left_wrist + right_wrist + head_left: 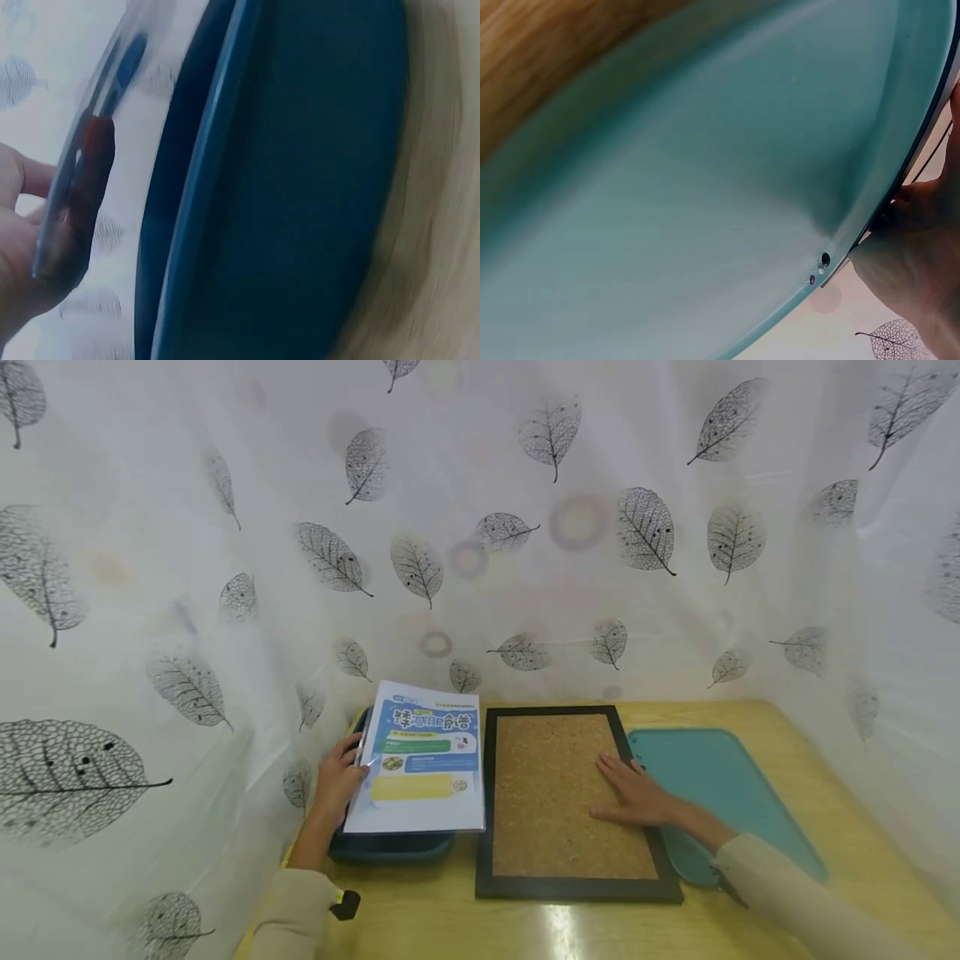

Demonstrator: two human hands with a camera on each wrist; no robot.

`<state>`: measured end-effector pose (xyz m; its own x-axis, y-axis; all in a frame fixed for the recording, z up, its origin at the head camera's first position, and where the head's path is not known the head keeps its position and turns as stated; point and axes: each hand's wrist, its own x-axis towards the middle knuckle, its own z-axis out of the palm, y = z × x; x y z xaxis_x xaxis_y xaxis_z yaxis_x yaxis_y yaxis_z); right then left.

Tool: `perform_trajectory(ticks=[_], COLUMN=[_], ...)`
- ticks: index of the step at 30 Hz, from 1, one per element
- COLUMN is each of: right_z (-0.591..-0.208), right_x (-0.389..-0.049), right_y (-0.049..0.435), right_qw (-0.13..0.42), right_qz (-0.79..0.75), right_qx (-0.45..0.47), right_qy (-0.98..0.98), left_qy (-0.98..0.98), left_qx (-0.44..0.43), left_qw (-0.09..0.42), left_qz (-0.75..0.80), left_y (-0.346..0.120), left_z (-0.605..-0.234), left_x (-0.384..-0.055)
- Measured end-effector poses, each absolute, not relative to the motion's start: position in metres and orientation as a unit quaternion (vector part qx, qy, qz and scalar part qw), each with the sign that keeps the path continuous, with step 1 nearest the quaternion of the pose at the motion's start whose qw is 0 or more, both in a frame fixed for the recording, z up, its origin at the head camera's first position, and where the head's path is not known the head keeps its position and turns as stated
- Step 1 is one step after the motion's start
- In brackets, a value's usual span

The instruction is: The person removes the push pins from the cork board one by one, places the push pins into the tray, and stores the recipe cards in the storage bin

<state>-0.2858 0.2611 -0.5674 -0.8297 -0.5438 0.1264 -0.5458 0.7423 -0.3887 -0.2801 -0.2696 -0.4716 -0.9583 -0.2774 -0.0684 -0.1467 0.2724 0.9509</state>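
Note:
My left hand (339,781) pinches the left edge of a printed sheet (423,810) with colored blocks and Chinese lettering. The sheet looks glossy, as if in a clear sleeve. It is held above a dark blue bin (390,852), covering most of it. In the left wrist view the sheet's edge (64,187) shows thin and see-through between thumb and fingers, apart from the bin wall (300,180). My right hand (637,793) rests with spread fingers on the right side of a black-framed corkboard (555,810), which lies flat on the table.
To the corkboard's right lies a teal tray (720,777), partly under the right forearm. A few small dark pieces (825,259) sit by the tray's rim. A yellowish wooden table (435,918) carries everything. White leaf-print curtains (480,593) enclose the back and sides.

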Motion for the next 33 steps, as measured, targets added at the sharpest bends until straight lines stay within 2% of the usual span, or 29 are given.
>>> perform_trajectory(ticks=[8,18,27,33], right_z=[-0.565,-0.564,-0.566,-0.561], right_x=[-0.285,-0.282,-0.283,-0.28], right_y=[0.262,0.261,0.263,0.263], right_qw=[0.009,0.011,0.008,0.003], right_qz=[0.209,0.214,0.205,0.216], right_qx=[0.298,0.3,0.297,0.297], right_qy=[-0.931,-0.93,-0.933,-0.93], left_qy=[-0.789,-0.826,-0.868,-0.878], left_qx=[0.133,0.128,0.059,0.055], left_qw=[0.021,-0.004,0.064,0.099], left_qz=[-0.6,-0.549,-0.489,-0.466], left_y=[-0.313,-0.327,-0.325,-0.323], left_z=[-0.48,-0.491,-0.494,-0.499], left_x=[-0.286,-0.285,-0.286,-0.283])
